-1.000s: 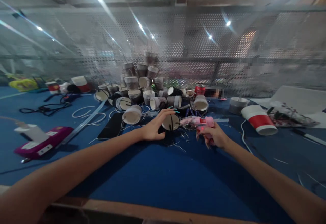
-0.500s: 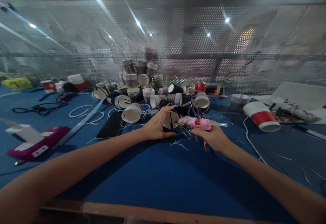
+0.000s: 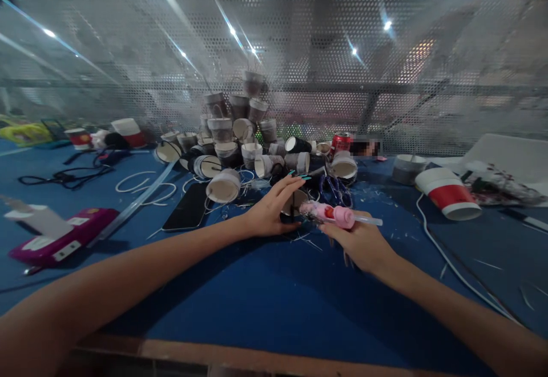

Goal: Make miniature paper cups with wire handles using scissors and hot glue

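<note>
Bkgd: grey perforated metal wall across the upper half of frame, w/ light streaks. Blue tabletop fills most of the lower half. Big pile of cups upper ctr, approx. bucket-shaped, greyish w/ pale rims, some stacked upright, others tipped on their sides.

Magenta power strip far L of frame, white plug on it. R hand just R of ctr: fingers closed round the grip of a pink glue gun, some fingers hidden underneath. L hand at ctr: thumb low, fingers over the top, gripping a small cup on its side, w/ a dark strip across its mouth. Gun's nozzle end points L at that mouth; can't tell if it touches.

White cup w/ red band lies tilted, R side of frame. Black phone flat, L of ctr, near the L forearm. Scissors w/ dark blue handles just above the gun; red can farther up, partly behind a tipped cup. Clear stick pokes out the gun's rear. Smallest: thin whitish scraps on the tabletop, just below the gripped cup.
</note>
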{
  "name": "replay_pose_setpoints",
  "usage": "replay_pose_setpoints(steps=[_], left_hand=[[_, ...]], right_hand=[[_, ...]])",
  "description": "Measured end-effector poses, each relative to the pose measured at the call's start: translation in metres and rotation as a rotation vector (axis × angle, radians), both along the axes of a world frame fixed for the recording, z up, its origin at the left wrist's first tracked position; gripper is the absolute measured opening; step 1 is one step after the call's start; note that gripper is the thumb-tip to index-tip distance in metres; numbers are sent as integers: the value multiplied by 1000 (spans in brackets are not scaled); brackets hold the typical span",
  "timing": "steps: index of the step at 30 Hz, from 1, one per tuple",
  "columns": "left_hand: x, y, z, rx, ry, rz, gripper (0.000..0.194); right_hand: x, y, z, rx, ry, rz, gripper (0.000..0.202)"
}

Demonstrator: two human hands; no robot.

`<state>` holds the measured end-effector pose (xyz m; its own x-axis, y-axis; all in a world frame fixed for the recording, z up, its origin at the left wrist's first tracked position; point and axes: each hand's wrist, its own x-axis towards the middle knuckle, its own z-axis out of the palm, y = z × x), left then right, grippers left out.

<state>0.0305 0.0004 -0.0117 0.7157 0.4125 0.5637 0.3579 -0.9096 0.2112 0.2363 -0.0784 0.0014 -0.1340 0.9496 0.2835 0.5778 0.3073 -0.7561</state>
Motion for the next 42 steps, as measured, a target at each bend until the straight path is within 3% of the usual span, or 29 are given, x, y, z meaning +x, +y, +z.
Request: replay_pose_setpoints(steps=[5, 12, 22, 30, 42], left_hand=[[0, 1, -1, -8, 18, 7, 82], [1, 1, -1, 51, -1, -6, 73], [2, -1, 3, 128, 8, -46, 70], [0, -4, 2, 169, 119, 0, 67], [1, -6, 2, 166, 107, 19, 65]], right_hand=[[-4, 4, -4, -153, 63, -55, 20], [-7, 5, 0, -240, 92, -75, 24], [-4, 8, -5, -268, 160, -51, 21], [-3, 11, -6, -259, 158, -46, 24], [-1, 11, -7, -328, 201, 1, 26]])
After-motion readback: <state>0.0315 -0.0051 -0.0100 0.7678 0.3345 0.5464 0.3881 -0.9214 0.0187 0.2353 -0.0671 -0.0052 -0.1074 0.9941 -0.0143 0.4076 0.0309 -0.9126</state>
